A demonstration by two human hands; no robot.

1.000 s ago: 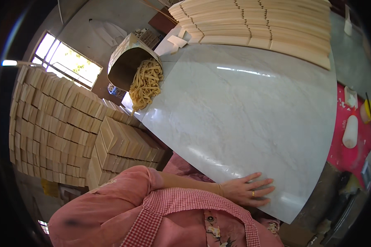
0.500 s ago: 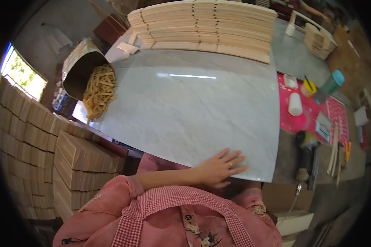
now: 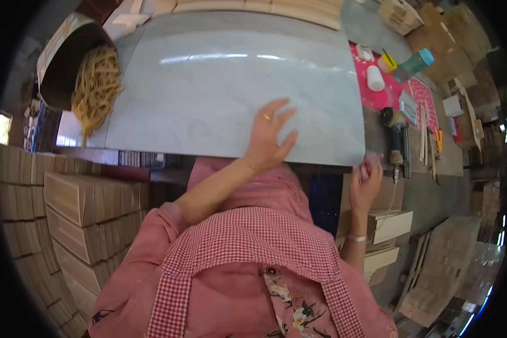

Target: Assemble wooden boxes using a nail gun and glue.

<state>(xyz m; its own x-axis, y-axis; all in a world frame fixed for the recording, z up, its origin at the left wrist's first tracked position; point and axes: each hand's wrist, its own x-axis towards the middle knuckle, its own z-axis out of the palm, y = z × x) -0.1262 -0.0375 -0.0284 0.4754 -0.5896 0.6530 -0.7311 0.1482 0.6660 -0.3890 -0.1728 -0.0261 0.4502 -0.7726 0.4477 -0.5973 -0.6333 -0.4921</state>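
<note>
My left hand (image 3: 269, 135) hovers over or rests lightly on the glossy grey-white sheet (image 3: 208, 96) covering the table; its fingers are apart, a ring shows on one, and nothing is in them. At the sheet's near right corner my right hand (image 3: 365, 186) is raised with curled fingers. Something small and pinkish-purple seems to sit in its grip, too blurred to name. Just right of that hand lies a black air tool (image 3: 396, 139) with a thin hose hanging from it.
A tipped container (image 3: 59, 67) spills tan strips (image 3: 96, 84) at the left. Wooden slats (image 3: 253, 5) are stacked at the back. On the right are a pink mat (image 3: 377, 100), a white bottle (image 3: 375, 79) and a teal bottle (image 3: 414, 65). Wooden boxes (image 3: 90, 197) stand lower left.
My left hand has shifted up and left from the sheet's near edge. My right hand, hidden before, has come into view by the corner. The whole view has tilted down.
</note>
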